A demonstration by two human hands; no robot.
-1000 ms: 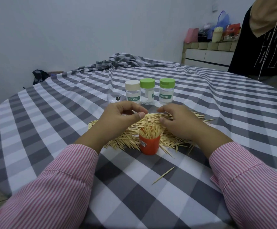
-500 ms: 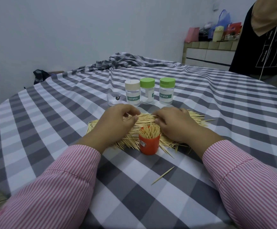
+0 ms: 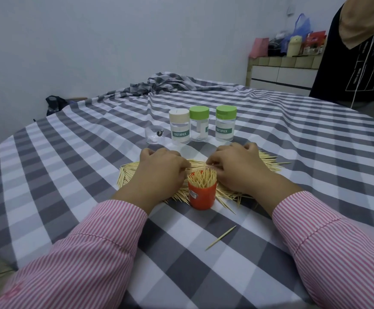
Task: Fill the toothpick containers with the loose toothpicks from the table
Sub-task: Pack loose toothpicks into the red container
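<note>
An orange container [image 3: 202,196] stands upright near me, packed with toothpicks. Behind it a pile of loose toothpicks [image 3: 268,161] lies spread on the checked tablecloth [image 3: 70,166]. My left hand [image 3: 159,172] rests on the pile's left part with fingers curled down into the toothpicks. On the right part, my right hand [image 3: 237,168] pinches toothpicks at its fingertips just behind the orange container. Three closed clear containers stand in a row further back: one with a cream lid [image 3: 179,126] and two with green lids [image 3: 199,123] [image 3: 225,122].
A small clear open cup [image 3: 153,136] sits left of the cream-lidded container. One stray toothpick [image 3: 220,238] lies near the front. A person in black [image 3: 355,52] stands at the far right. Bunched cloth [image 3: 159,84] lies at the table's back.
Both hands have settled lower onto the pile and drawn closer behind the orange container, fingers curling into the toothpicks.
</note>
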